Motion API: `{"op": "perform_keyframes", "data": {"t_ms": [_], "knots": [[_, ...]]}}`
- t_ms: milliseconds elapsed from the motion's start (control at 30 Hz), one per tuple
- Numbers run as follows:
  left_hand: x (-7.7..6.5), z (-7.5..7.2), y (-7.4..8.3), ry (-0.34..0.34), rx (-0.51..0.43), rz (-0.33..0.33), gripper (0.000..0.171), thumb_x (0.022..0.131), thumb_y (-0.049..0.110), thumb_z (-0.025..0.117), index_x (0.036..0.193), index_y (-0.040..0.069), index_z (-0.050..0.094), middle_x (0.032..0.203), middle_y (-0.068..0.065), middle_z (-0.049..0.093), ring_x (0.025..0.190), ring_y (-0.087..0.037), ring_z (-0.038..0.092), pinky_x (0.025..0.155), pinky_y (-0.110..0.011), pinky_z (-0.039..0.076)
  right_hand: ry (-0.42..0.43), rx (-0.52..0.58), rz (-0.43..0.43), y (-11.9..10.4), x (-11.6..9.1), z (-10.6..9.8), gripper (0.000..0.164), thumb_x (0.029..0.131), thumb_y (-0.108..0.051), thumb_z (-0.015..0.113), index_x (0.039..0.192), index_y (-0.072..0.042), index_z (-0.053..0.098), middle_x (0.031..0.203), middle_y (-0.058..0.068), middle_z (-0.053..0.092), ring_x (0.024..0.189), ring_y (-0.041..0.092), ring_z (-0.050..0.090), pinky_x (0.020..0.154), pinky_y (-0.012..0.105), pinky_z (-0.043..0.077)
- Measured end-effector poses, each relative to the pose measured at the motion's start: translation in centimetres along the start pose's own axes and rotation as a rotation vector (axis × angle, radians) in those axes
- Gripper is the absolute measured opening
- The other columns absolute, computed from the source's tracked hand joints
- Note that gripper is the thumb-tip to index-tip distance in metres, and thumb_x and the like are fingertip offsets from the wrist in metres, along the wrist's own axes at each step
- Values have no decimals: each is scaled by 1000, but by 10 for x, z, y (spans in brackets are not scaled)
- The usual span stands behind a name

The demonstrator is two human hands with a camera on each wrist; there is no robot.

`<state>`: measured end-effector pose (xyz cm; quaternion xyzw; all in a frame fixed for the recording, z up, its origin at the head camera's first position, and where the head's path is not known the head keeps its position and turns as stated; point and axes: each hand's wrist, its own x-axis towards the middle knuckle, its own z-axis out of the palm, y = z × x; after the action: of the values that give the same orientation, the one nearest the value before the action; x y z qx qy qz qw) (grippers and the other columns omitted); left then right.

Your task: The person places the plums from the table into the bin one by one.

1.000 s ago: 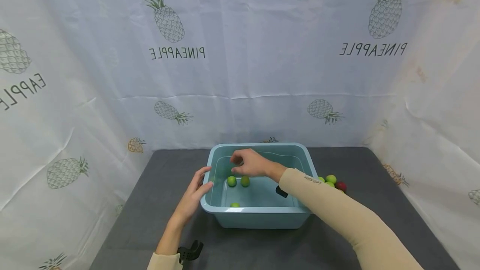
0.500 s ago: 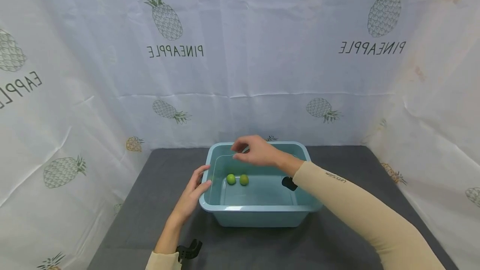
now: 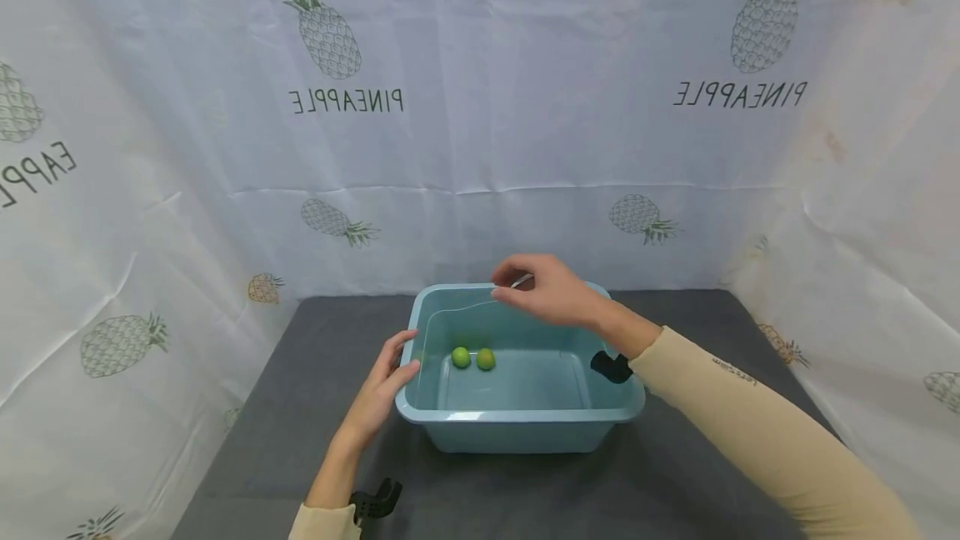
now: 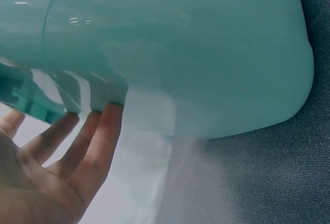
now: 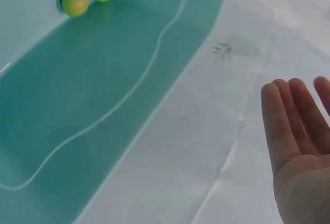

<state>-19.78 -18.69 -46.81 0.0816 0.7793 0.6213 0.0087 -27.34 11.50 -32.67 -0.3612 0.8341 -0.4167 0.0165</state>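
We see the right hand point(image 3: 551, 290) empty, its fingers loosely extended, raised by the far rim of the blue basin point(image 3: 517, 417), while two green fruits point(image 3: 485, 358) lie below and leftward inside, closer to the left hand point(image 3: 375, 398), its fingers spread against the left rim

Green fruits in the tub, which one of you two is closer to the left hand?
The brighter green fruit, on the left in the head view; the duller green fruit sits right of it, farther from the left hand.
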Motion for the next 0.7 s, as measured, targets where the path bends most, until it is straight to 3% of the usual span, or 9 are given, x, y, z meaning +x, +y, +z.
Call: {"op": "perform_keyframes", "data": {"t_ms": [500,700], "knots": [[1,0,0,-7,-10,0,50,107,32,51,154,24,35,164,-17,24,145,-43,33,107,-66,33,119,-35,19,6,-44,-36,22,100,-21,67,120,-12,70,118,5,69,107,17,65,91,40,53],[0,-1,0,-7,-12,-4,50,107,32,51,153,23,35,164,-17,24,145,-43,33,107,-66,34,206,-68,32,13,-69,-42,20,99,-17,69,118,-12,70,116,4,68,105,17,67,89,31,53]]}}
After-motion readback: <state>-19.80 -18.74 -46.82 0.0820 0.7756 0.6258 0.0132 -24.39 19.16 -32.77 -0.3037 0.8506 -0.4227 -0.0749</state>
